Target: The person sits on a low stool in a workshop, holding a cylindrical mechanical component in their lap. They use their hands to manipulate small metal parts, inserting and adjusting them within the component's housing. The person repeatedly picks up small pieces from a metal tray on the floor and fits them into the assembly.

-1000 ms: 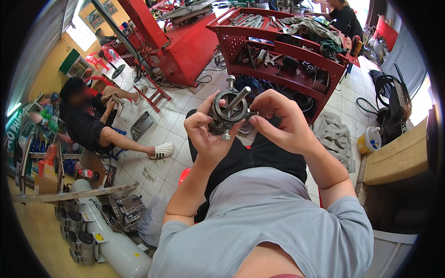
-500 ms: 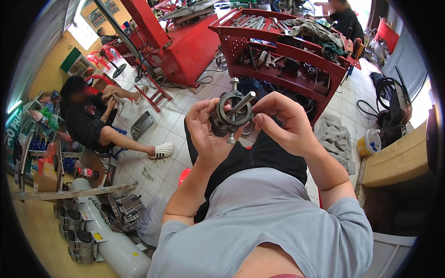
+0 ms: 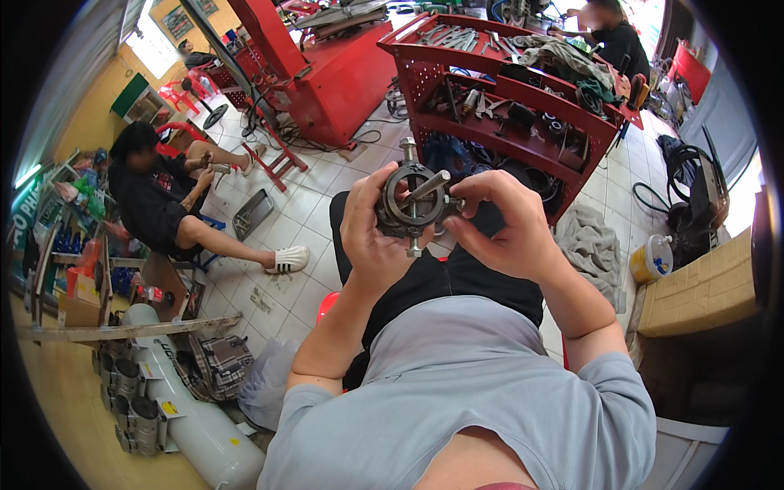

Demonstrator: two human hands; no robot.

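A dark round metal ring fixture [image 3: 390,198] is in front of me above my lap, with bolts sticking out around its rim. Through its middle runs a slanted bare steel shaft [image 3: 430,185]. My left hand [image 3: 369,230] is closed round the fixture's left side and underside, hiding part of it. At the ring's right side, my right hand [image 3: 514,214] has thumb and forefinger on a side bolt [image 3: 455,202]. One bolt [image 3: 407,149] stands up from the top of the ring, and another bolt [image 3: 414,247] points down below it.
Ahead stands a red tool trolley [image 3: 510,88] with wrenches and rags. A person [image 3: 163,184] sits at left, handling a metal part. On the right are a grey cloth [image 3: 590,249], a bucket [image 3: 653,260] and a cardboard box [image 3: 698,282]. A white cylinder [image 3: 192,416] lies lower left.
The ring fixture has turned slightly to face me more. My right fingers have shifted a little right, out along the side bolt. The view has shifted slightly.
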